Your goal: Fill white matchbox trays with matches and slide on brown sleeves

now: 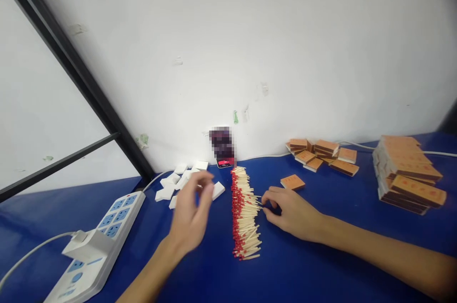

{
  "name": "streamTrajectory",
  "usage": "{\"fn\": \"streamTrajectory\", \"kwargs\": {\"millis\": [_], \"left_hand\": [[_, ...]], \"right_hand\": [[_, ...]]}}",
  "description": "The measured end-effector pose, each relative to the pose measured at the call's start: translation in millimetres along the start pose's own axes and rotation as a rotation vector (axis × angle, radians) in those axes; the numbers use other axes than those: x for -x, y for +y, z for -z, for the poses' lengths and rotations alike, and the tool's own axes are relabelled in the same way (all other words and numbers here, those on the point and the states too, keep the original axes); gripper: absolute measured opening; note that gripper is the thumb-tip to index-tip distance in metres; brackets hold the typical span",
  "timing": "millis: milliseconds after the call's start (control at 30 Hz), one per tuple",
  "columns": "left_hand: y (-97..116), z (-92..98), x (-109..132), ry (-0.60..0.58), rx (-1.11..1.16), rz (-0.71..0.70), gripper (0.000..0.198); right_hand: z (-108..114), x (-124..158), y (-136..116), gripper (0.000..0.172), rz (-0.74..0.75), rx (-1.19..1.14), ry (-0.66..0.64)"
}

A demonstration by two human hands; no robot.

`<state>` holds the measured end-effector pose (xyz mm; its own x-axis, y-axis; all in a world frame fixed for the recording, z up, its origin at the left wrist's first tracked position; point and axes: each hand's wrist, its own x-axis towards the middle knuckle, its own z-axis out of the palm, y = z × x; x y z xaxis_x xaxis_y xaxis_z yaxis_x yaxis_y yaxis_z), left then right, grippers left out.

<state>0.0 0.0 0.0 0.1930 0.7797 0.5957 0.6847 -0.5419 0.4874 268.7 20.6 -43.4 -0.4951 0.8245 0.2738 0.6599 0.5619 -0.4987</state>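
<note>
A long row of red-tipped matchsticks lies on the blue tabletop, heads to the left and bare ends to the right. At the row's right side, my right hand has thumb and fingers closed around the bare ends of a few matchsticks. My left hand hovers left of the row, fingers curved and thumb apart from them, with nothing visible between. Just behind it are several white matchbox trays, partly hidden by the hand. A single orange matchbox cover lies beyond my right hand.
More orange matchboxes lie heaped by the wall, and a tall stack of matchboxes stands at the right. A phone leans on the wall. A white power strip with a plugged-in adapter occupies the left, beside a black metal frame.
</note>
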Motion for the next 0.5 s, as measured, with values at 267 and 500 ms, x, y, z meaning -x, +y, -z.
{"fn": "streamTrajectory", "kwargs": {"millis": [267,500], "left_hand": [[-42,-25.3,4,-0.357,-0.392,-0.017,0.041],[-46,-25.0,9,-0.35,-0.352,0.032,0.037]], "right_hand": [[-8,-11,4,0.007,0.011,0.001,-0.035],[-12,-9,9,0.014,-0.037,0.003,-0.056]]}}
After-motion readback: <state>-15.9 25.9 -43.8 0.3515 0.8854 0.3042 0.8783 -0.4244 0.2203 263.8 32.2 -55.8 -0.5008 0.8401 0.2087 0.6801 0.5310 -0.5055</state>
